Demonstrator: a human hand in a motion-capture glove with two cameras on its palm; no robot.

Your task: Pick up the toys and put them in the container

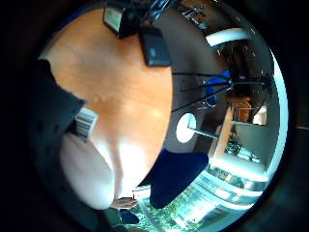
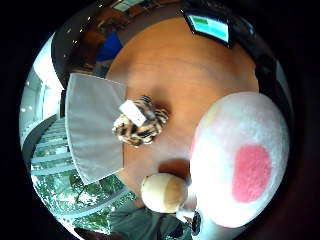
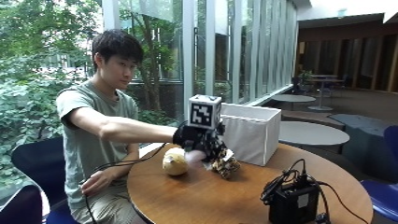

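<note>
Over the round wooden counter the gloved right hand hangs with a pale plush toy in it, the fingers curled down around that soft ball. In the thumb-side palm view this toy looms large: fuzzy white with a round pink patch and a hint of yellow, pressed close to the palm.

From the hand in the outside view, at about 8 o'clock, a tan, egg-shaped plush sits on the counter, smooth and rounded; it shows again in the thumb-side view just beside the white toy. At about 4 o'clock from the hand lies a brown-and-black spotted plush, lumpy and curled, with a white tag on top in the palm view. It sits right against the container.

The container is a white fabric box with straight walls, open at the top, standing at the counter's far edge, at 3 o'clock from the hand. The spotted toy lies between the hand and the box's near wall.

At the counter's near side, well apart from the toys, stands a black boxy device with cables looping above it. The little-finger-side view shows mostly bare wood grain, a barcode label on the white toy's side and a dark blue chair beyond the counter's rim.
</note>
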